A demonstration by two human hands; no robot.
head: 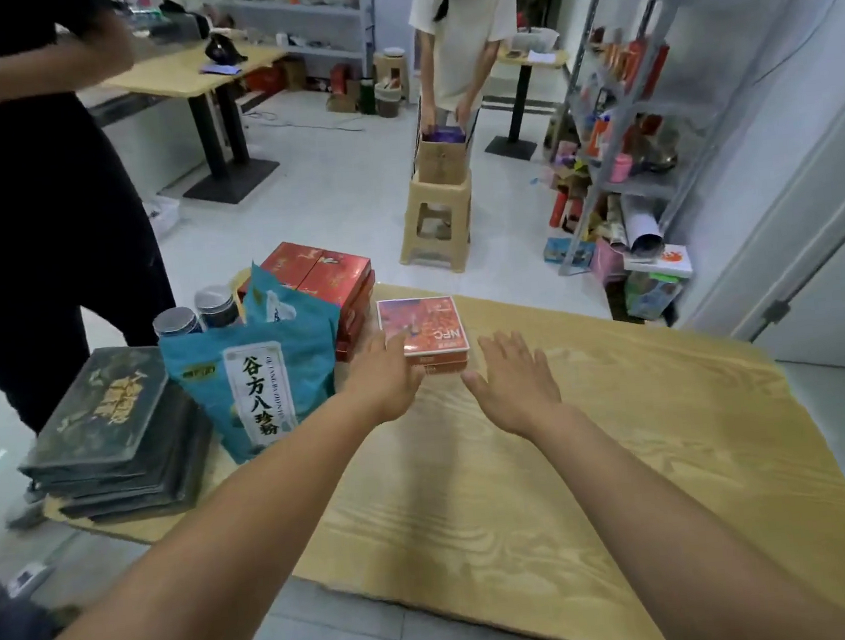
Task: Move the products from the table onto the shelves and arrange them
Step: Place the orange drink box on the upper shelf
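Note:
A small stack of orange-red NFC boxes sits near the far edge of the wooden table. My left hand touches the stack's near left corner with straight fingers. Spread open, my right hand hovers just right of the stack's front, holding nothing. Left of the stack stand teal bags, a stack of red boxes, two dark cans and a pile of dark flat boxes. A metal shelf rack with products stands at the right.
A person in black stands at the table's left side. Another person in a white shirt bends over a paper bag on a beige stool. Loose packages lie on the floor by the rack.

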